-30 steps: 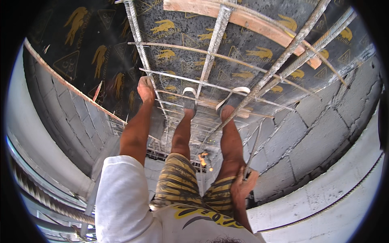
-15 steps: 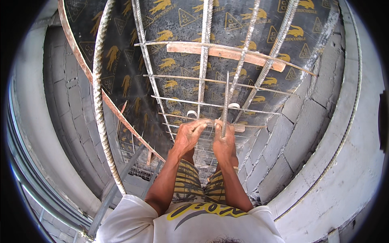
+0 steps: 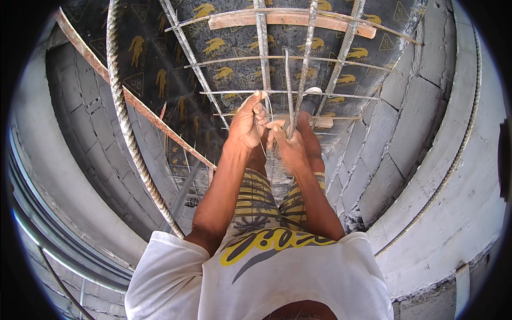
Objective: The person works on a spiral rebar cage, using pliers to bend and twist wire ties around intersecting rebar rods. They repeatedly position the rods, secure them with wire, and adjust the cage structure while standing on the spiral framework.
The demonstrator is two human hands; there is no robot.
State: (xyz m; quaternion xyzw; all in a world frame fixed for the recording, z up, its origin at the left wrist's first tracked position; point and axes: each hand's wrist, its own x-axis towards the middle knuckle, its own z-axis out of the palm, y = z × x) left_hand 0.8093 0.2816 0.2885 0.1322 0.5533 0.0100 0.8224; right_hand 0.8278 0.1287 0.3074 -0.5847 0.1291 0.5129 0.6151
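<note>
My left hand (image 3: pixel 247 121) is closed, with thumb and fingertips pinched on a thin pale wire (image 3: pixel 271 109). The wire curves in a narrow loop beside the fingers, and a loose end hangs below. Just right of it and slightly lower, my right hand (image 3: pixel 289 148) is wrapped around a slim grey metal rod (image 3: pixel 288 80) that points away from me and looks slightly bent at its tip. The fingers of both hands are close together, near the wire. Beyond them is a grid of ribbed steel bars (image 3: pixel 262 37) crossed by thinner rods (image 3: pixel 330 96).
Behind the bars stands a black panel (image 3: pixel 213 57) with yellow prints; a wooden strip (image 3: pixel 293 20) crosses it. On the left are a thick ribbed bar (image 3: pixel 120 101) and a rusty strip (image 3: pixel 101 69). Block walls (image 3: pixel 397 141) curve along both sides. My foot (image 3: pixel 313 92) shows near the grid.
My left hand has risen away from the right, and the wire between them is now plainly visible. My right hand keeps the rod. The view has shifted, so the grid appears higher.
</note>
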